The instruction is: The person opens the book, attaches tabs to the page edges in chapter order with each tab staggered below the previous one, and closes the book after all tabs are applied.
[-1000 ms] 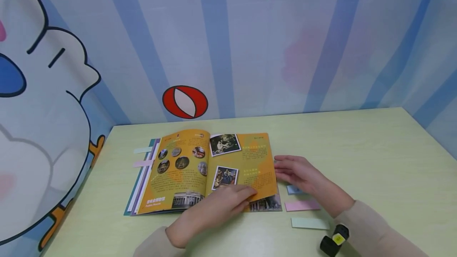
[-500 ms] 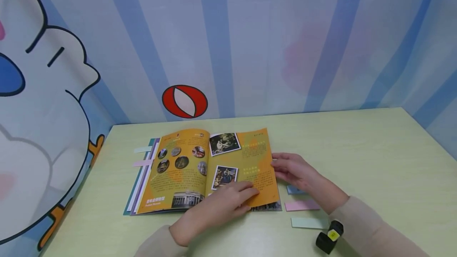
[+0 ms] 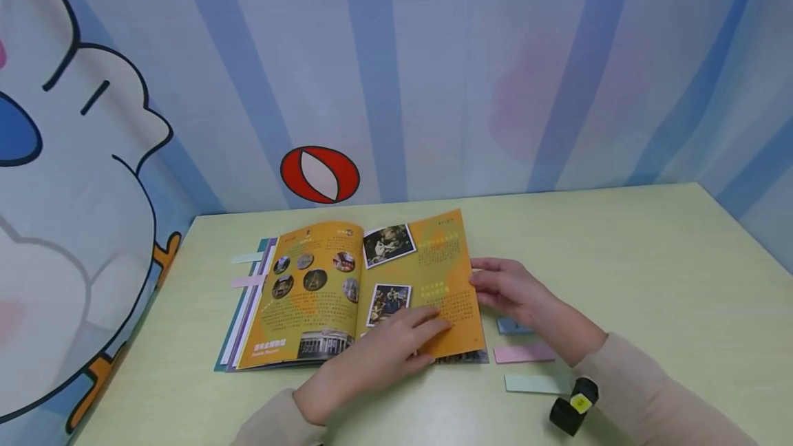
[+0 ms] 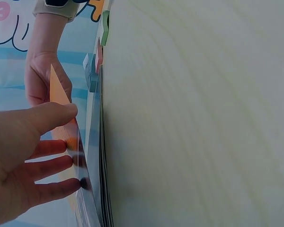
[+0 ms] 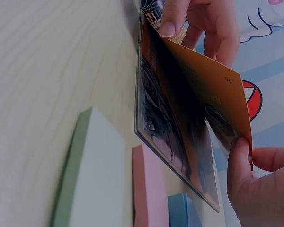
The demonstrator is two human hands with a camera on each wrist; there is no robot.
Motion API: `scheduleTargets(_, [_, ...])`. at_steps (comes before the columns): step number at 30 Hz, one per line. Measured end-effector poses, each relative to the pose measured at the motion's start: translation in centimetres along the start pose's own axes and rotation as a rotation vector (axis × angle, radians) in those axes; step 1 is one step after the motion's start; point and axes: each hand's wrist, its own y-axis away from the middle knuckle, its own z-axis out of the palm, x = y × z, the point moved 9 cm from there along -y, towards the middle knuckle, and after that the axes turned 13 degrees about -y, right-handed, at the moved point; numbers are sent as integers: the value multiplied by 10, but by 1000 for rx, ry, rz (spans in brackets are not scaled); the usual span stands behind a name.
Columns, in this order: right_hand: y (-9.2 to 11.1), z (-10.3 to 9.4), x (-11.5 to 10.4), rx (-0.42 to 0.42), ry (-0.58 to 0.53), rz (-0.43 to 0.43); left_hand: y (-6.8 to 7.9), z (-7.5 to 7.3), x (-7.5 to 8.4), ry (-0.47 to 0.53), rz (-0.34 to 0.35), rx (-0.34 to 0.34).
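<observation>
An illustrated book (image 3: 310, 322) lies spread on the table, with an orange right-hand page (image 3: 455, 260) raised off the pages below. My right hand (image 3: 511, 291) pinches that page's outer edge between thumb and index finger, clearest in the right wrist view, where a gap opens beneath the page (image 5: 213, 71). Across the lower part of the same page rests my left hand (image 3: 396, 343). Its fingers (image 4: 52, 165) are nearly straight and touch the page's upper face, while the thumb lies at the bottom edge in the left wrist view.
Right of the book lie blue (image 3: 513, 325), pink (image 3: 525, 353) and pale green (image 3: 535, 383) sticky-note pads. Pale green (image 3: 248, 258) and pink (image 3: 248, 282) tabs project from the book's left side. A patterned curtain (image 3: 434, 88) hangs behind the table (image 3: 650, 246).
My right hand has moved slightly left and up to the page's edge and taken hold of it. The page's outer edge has risen. My left hand has barely shifted.
</observation>
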Motion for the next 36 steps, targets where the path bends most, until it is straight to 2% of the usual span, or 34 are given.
scheduleTargets(7, [1,5,-7,-37,42,-20,2,-2,-3,62,-43,-31])
scheduleTargets(19, [4,23,-13,-160,51,-62,-2,5,-19,341,-209,-129])
scheduleTargets(22, [4,29,-12,-188,73,-83,-4,8,-22,461,-246,-125])
scheduleTargets(27, [0,36,-9,-182,133,-117,-7,15,-27,754,-325,-93])
scheduleTargets(32, [-3,46,-5,-197,217,-158,-5,22,-34,1005,-473,-64])
scheduleTargets(36, [-5,52,-3,-190,276,-207,-3,23,-38,1189,-566,-33])
